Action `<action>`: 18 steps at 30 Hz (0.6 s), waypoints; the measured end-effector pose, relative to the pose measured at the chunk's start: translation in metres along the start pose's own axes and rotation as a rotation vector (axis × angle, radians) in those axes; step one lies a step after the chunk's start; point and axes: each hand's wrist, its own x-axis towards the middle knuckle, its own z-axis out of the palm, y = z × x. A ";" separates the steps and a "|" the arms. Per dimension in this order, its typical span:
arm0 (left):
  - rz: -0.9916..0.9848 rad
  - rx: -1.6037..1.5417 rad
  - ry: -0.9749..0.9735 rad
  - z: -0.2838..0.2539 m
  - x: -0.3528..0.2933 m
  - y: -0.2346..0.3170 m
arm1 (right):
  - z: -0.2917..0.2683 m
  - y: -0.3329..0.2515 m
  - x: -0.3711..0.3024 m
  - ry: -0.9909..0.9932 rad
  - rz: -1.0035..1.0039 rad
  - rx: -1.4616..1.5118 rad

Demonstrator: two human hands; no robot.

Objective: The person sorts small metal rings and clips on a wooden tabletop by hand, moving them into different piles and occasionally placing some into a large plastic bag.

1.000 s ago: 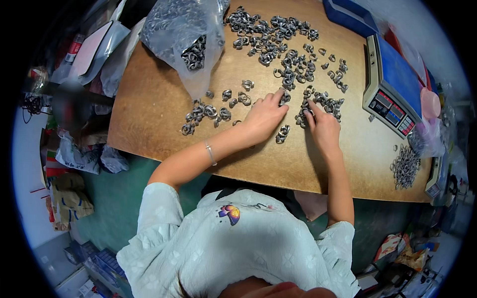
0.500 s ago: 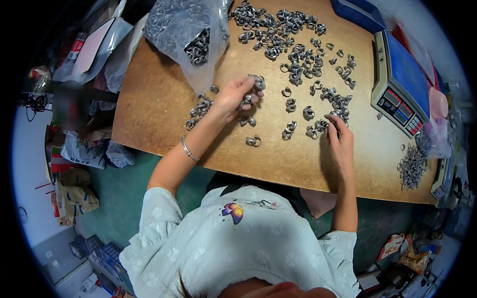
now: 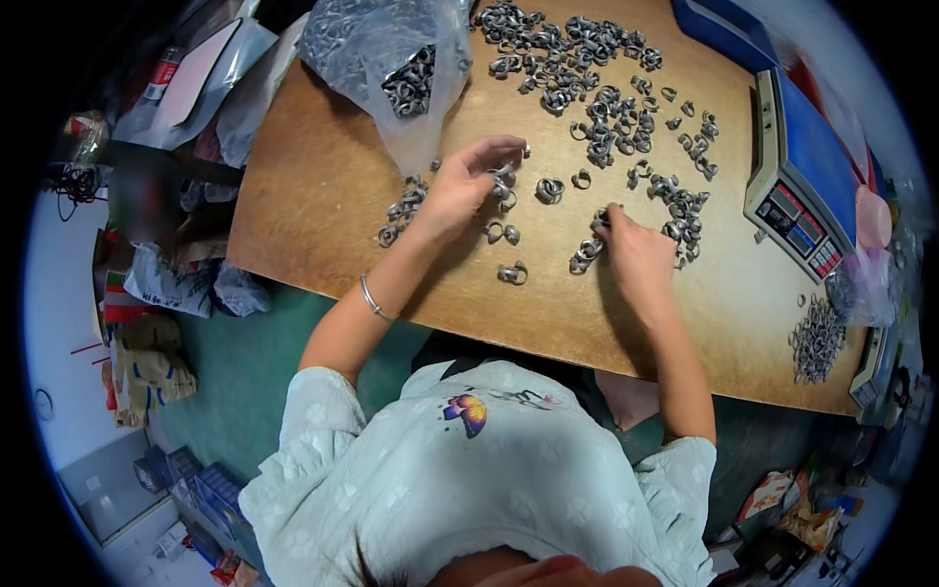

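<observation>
Grey metal rings, many bunched in small clusters, lie over the brown tabletop. My left hand (image 3: 460, 196) is raised over the left-middle of the table, fingers curved round several rings (image 3: 502, 178) by the thumb. Just right of it lies a ring cluster (image 3: 550, 191), with a single ring (image 3: 582, 179) alongside. My right hand (image 3: 638, 256) reaches down with thumb and fingertips pinched on a cluster of rings (image 3: 602, 220), partly hidden by the fingers. Another cluster (image 3: 586, 256) sits just below those fingertips, and a larger group (image 3: 685, 220) is to the right.
A clear plastic bag (image 3: 381, 59) full of rings stands at the far left, beside a small pile (image 3: 401, 210). Many rings (image 3: 587, 44) are spread at the back. A blue-topped digital scale (image 3: 807, 186), a blue tray (image 3: 724, 29) and a ring heap (image 3: 818, 340) occupy the right side.
My right hand has moved left from the larger group to a nearer cluster. The fingers of my left hand have spread wider, and a ring cluster now lies on the table beside it.
</observation>
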 end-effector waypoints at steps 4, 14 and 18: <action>-0.153 -0.194 0.041 -0.007 -0.005 0.005 | -0.007 0.026 -0.020 0.048 0.159 0.261; 0.175 -0.216 0.124 0.000 -0.007 0.002 | -0.015 0.062 -0.029 0.220 0.342 0.696; 0.232 0.318 0.192 -0.008 -0.013 0.003 | -0.013 0.060 -0.032 0.098 0.457 1.350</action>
